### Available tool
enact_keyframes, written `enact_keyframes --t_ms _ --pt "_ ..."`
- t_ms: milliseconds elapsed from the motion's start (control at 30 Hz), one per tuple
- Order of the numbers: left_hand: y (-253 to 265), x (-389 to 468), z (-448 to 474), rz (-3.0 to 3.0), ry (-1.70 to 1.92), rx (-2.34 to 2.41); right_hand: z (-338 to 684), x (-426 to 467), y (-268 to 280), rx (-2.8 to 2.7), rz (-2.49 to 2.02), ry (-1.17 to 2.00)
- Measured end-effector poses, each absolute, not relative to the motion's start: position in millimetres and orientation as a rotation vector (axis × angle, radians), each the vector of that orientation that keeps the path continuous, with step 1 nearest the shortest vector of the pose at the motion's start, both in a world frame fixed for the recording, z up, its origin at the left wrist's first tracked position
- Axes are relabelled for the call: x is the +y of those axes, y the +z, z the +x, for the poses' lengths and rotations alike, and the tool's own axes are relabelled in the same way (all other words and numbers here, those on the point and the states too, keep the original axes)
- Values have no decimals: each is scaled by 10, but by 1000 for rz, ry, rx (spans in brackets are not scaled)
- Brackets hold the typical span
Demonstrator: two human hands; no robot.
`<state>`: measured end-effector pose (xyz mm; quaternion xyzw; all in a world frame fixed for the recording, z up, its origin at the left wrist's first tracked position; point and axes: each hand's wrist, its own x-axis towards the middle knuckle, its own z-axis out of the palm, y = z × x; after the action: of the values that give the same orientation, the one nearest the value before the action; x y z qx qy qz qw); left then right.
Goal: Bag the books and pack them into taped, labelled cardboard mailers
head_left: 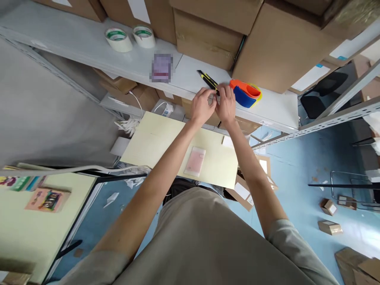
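The utility knife [208, 80], black w/ yellow stripe, lies on the white shelf [89, 51]. Its long axis runs diagonally, far end up-left toward the boxes, near end down-right, right at my fingertips. That near end meets both my hands; the rest of it sticks out up-left past my left hand [202, 106]. My right hand [226, 106] sits just right of that, between the knife end and the orange-and-blue tape dispenser [246, 93], which is just beside my right knuckles.

Both hands are about equally near; the left fingers [208, 94] are curled, pinching around the knife's near end, and the right fingers [225, 92] are bent in toward the same spot. Can't tell exactly which hand has the firm grip, as the fingers overlap.

Both arms reach up and fwd, forearms converging, wrists nearly touching.

Further out: two tape rolls [130, 38] far left on the shelf, cardboard boxes [208, 37] behind, a pale yellow surface [154, 138] below w/ a pink packet [195, 161].
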<state>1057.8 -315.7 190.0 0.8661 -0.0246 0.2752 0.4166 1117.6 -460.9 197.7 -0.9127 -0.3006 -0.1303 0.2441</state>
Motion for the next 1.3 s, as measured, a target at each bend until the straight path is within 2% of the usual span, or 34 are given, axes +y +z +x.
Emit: enact_keyframes --t_ms 200,333,433,600,700,833,1067,1300 --pt "2057 -2846 10850 2125 787 -49 11900 -4157 1913 -736 -2525 -305" --pt "1872 -2684 10693 2125 755 21 12020 -4062 1770 -633 -2543 -197" --pt "1441 -2599 10379 2183 664 78 11842 -4155 1699 -665 -2497 -258" --pt "283 -2653 9408 2299 236 315 10902 -4506 1569 -722 -2284 -362" --pt "-297 -2796 8703 2360 -74 347 10184 -4729 1381 -695 -2265 -217" --pt "-706 -2976 8072 2406 -287 260 9460 -5016 871 -594 -2335 72" --pt "-866 -2947 7967 2503 -397 197 8824 -5291 -68 -367 -2242 99" --pt "-813 -2648 8163 2577 -569 -85 8498 -5030 -429 -102 -2306 386"
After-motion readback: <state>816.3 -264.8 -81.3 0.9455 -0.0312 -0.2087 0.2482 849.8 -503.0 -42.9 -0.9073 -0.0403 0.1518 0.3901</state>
